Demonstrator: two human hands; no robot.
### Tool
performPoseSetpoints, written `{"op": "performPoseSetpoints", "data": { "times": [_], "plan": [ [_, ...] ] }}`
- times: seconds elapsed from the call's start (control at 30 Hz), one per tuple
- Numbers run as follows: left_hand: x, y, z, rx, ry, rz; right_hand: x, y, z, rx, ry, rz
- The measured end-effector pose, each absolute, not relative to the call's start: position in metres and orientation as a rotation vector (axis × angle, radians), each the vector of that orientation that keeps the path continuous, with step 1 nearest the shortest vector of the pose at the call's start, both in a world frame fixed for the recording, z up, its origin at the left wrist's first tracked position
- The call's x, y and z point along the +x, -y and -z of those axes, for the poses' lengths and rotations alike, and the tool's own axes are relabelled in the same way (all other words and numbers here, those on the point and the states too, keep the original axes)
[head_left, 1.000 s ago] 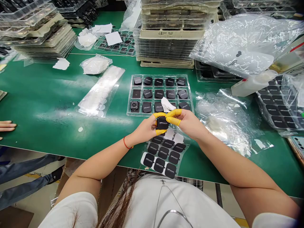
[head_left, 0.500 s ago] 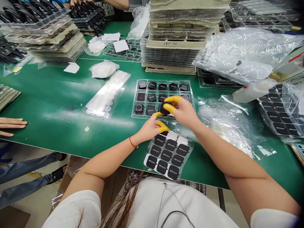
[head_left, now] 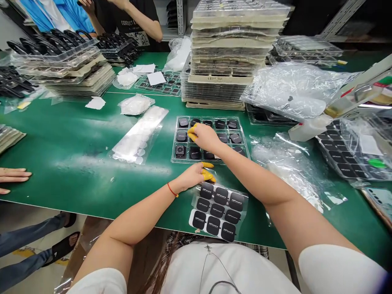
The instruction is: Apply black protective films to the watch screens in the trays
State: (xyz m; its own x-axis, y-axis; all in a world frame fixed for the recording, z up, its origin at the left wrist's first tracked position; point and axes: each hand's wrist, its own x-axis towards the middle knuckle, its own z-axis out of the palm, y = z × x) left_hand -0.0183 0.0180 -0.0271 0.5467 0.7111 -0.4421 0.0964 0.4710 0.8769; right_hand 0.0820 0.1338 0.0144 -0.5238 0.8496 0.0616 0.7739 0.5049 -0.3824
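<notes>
A clear plastic tray (head_left: 173,157) holds several black square watch pieces in rows. Over its left and middle compartments is my right hand (head_left: 204,136), yellow finger covers on, fingers closed together at a middle-row compartment; what they grip is hidden. Below the tray, my left hand (head_left: 196,175) has yellow-covered thumb and finger at the top edge of a sheet of black square labels (head_left: 217,210); the fingertips are pressed near the sheet's upper left. A watch piece with its round sensor side up (head_left: 180,150) sits in the tray's lower left compartment.
Tall stacked trays (head_left: 226,53) stand behind. A sheet of clear round stickers (head_left: 139,136) lies left, crumpled plastic (head_left: 290,167) right, with a white bottle (head_left: 309,128) beyond it. Another person's hand (head_left: 14,175) rests at the left edge; people stand at the back left.
My right hand has moved left and down into the tray with the black piece, whose spot in the middle-left compartment now shows a labelled piece. My left hand has stayed by the sheet. The view has tilted up.
</notes>
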Motion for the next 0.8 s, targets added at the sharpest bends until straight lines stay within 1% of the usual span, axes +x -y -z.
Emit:
{"op": "performPoseSetpoints", "data": {
  "times": [0.13,0.37,0.47,0.6,0.73,0.8],
  "plan": [
    [-0.009,-0.016,0.034,1.061,-0.901,-0.473,0.085,-0.115,-0.015,-1.288,2.671,-0.567],
    [-0.01,-0.015,0.036,1.16,-0.893,-0.633,0.035,-0.095,0.0,-1.507,2.625,-0.474],
    [-0.011,-0.014,0.037,1.159,-0.853,-0.613,0.034,-0.097,0.002,-1.536,2.559,-0.537],
    [-0.011,-0.014,0.037,1.136,-0.847,-0.632,0.061,-0.094,-0.006,-1.484,2.502,-0.659],
    [-0.015,-0.014,0.031,1.077,-0.871,-0.723,0.11,-0.069,-0.026,-1.495,2.344,-0.569],
    [-0.016,-0.015,0.029,1.04,-0.845,-0.762,0.134,-0.051,-0.03,-1.475,2.307,-0.596]
  ]
}}
